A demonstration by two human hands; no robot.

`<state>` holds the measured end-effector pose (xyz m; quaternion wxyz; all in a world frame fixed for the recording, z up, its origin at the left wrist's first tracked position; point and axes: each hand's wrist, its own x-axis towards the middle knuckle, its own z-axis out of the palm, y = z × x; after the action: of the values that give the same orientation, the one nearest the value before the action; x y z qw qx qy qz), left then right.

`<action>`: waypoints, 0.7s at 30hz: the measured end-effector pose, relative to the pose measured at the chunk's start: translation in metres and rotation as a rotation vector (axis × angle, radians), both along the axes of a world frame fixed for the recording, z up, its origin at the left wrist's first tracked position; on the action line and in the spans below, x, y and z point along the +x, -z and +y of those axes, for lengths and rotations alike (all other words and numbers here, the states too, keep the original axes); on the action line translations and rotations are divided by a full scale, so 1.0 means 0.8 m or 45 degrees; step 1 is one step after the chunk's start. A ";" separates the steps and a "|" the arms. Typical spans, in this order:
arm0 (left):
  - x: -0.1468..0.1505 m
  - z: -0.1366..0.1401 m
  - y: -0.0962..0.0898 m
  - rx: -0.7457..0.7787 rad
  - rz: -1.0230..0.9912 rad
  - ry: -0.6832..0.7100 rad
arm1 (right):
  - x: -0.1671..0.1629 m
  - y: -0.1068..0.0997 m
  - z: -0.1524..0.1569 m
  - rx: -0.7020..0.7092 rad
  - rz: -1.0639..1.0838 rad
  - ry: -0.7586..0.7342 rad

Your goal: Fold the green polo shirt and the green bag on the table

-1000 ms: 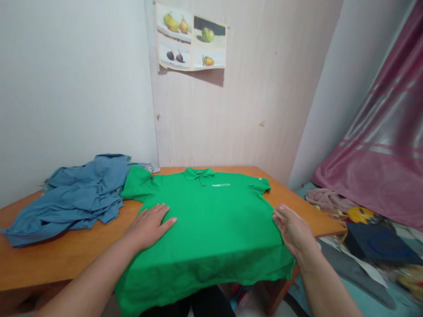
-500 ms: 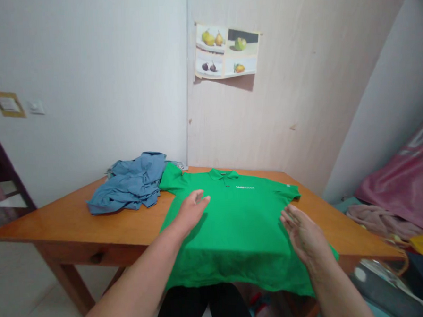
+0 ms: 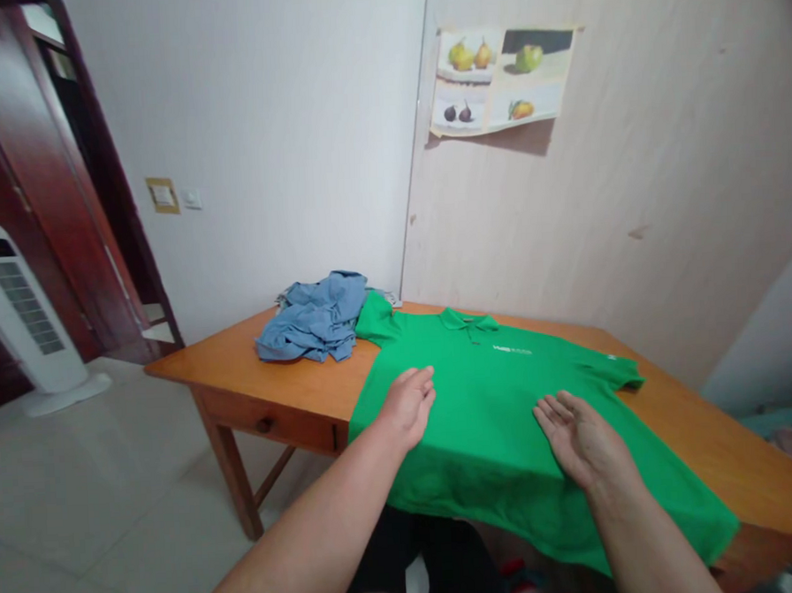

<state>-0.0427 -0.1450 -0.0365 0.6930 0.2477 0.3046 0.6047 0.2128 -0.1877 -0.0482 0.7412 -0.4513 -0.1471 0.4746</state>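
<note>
head view: green short-sleeved polo shirt [image 3: 478, 407] lies spread on the orange-brown wooden table [image 3: 719, 452], hem overhanging the front edge. left hand [image 3: 410, 405] and right hand [image 3: 581, 439] are positioned over it, fingers released.

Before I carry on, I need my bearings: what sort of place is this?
Probably a room in a home: what looks like a tower fan stands on the floor, fruit pictures hang on the wall, and a green polo shirt lies spread on a wooden table.
</note>
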 end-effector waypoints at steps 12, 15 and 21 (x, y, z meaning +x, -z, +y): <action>-0.116 0.026 -0.017 -0.066 0.280 -0.456 | 0.002 0.008 0.006 0.034 -0.005 0.006; -0.098 0.019 -0.017 -0.013 0.203 -0.304 | 0.003 0.010 0.007 0.035 0.000 0.010; -0.089 0.022 -0.009 -0.072 0.267 -0.127 | 0.003 0.008 0.004 0.035 0.039 -0.009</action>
<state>-0.1136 -0.1271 -0.0291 0.6332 0.2744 0.4043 0.6003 0.2153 -0.1844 -0.0542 0.7480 -0.4330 -0.1438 0.4820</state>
